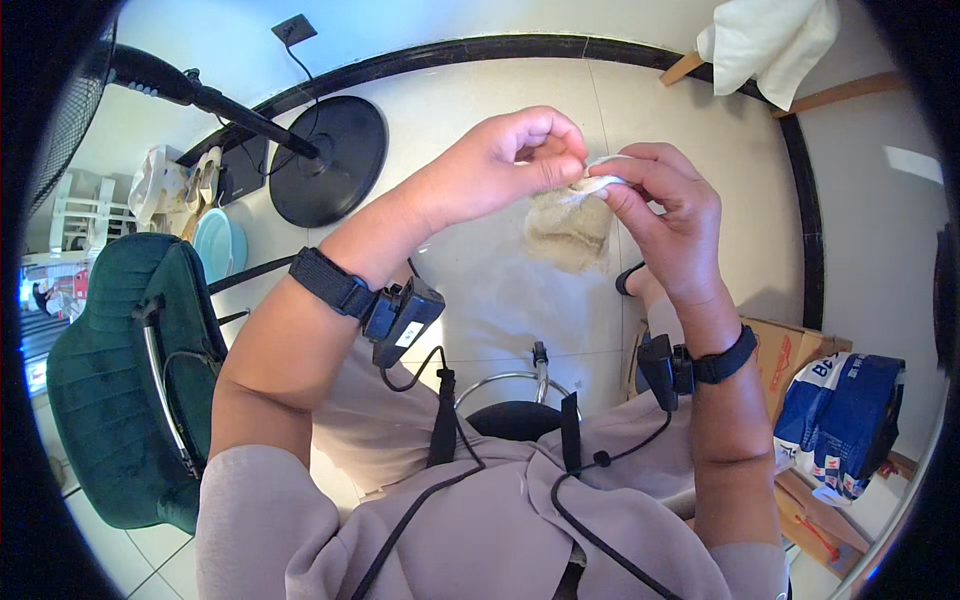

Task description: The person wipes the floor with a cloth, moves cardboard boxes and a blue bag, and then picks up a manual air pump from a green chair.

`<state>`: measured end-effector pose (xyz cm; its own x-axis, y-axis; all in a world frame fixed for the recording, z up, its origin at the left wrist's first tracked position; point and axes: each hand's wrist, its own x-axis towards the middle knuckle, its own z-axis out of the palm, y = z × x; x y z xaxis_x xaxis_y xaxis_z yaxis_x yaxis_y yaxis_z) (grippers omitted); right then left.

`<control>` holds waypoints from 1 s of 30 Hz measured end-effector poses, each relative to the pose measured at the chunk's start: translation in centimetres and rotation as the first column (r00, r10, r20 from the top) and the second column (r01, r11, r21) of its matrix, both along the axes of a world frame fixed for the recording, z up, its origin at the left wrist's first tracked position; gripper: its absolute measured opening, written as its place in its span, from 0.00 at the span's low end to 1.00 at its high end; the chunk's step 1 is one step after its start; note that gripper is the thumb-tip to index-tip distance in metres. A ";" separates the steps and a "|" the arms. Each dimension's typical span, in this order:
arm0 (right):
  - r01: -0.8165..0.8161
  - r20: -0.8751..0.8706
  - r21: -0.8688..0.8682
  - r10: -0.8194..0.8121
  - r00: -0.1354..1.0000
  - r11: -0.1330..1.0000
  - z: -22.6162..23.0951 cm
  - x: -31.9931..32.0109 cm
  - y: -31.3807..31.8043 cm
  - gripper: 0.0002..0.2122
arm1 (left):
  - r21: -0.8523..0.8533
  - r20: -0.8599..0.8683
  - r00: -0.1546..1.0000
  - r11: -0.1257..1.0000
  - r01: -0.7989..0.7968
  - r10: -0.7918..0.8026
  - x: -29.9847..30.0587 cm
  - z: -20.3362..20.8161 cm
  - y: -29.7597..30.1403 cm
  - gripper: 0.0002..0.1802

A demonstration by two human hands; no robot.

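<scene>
In front of me hangs a small, fuzzy beige piece of fabric (567,236) with a white gathered edge (598,186) at its top. My right hand (668,205) pinches that white edge between thumb and fingers, so the beige part dangles below. Close against the same edge, my left hand (518,158) is closed with thumb and forefinger brought together. Whatever sits between those left fingertips is too small to make out. Both wrists carry black straps with small black devices.
To the left stand a green cushioned chair (125,390), a light-blue basin (219,245) and a fan's round black base (328,160). A white cloth (768,45) drapes at the far right. Nearer, a blue-and-white bag (845,415) lies by a cardboard box (785,360).
</scene>
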<state>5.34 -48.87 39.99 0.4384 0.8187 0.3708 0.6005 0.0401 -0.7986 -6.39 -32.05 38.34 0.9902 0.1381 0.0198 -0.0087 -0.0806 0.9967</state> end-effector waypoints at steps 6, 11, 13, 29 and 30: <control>-0.070 0.033 0.044 0.069 0.997 0.997 0.1 -0.9 -0.1 0.06 | 0.523 0.068 0.997 0.849 -0.072 0.042 -0.4 0.1 -1.0 0.07; -0.072 0.110 0.039 0.068 0.992 0.997 0.2 -1.3 -0.2 0.06 | 0.515 -0.047 0.977 0.843 -0.153 0.206 -0.5 0.0 -0.7 0.07; -0.075 0.155 0.030 0.070 0.985 0.997 0.5 -1.3 -0.3 0.05 | 0.147 -0.191 0.965 0.977 -0.153 0.180 -0.4 0.2 -0.3 0.10; 0.090 0.360 0.063 -0.107 0.927 0.994 0.3 -1.1 -0.3 0.05 | 0.610 -0.301 0.901 0.789 -0.069 0.312 -2.5 1.8 2.3 0.15; 0.096 0.398 0.038 -0.103 0.911 0.995 0.0 -1.2 -0.2 0.05 | 0.609 -0.301 0.899 0.790 -0.075 0.318 -2.8 1.7 2.3 0.15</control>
